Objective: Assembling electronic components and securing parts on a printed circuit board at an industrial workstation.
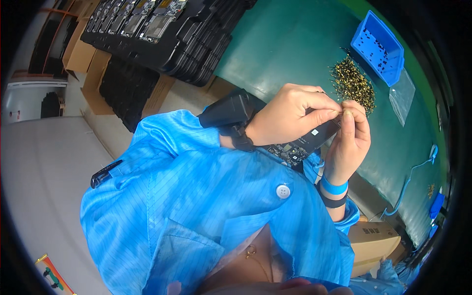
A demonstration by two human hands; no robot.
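Observation:
My left hand [290,112] and my right hand [350,140] meet with their fingertips together, thumb and forefinger of each pinched closed. Whatever sits between those fingertips is too small to make out. Just beneath the hands lies a dark circuit board [295,151], partly covered by them, with small components and a white square on it. Beyond the fingertips, a loose heap of tiny gold and black parts [355,86] is spread on the green mat [282,46].
A blue bin [377,49] with small black pieces stands past the heap, beside a clear plastic bag [402,98]. Stacked black trays [196,46] bearing several circuit boards [160,24] rise at the far left. A coiled blue cord [407,184] and a cardboard box [373,241] are on the right.

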